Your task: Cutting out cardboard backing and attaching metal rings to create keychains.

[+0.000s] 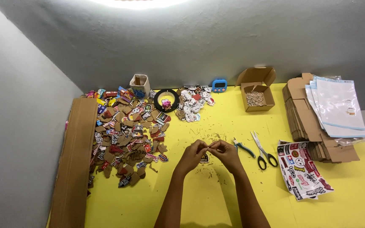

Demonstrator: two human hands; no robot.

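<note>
Above the yellow tabletop (216, 198) | our left hand (192, 155) and right hand (226, 153) pinch one small piece together, fingers clenched | assembly step; steady alignment needed, we judge.

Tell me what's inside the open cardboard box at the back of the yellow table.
The open cardboard box holds a loose pile of small pale metal-looking rings, too small to identify surely. Whatever lies beneath that pile, and the box's floor, is covered.

Open brown box (256, 90) at back, blue timer screen (219, 85) beside it.
</note>
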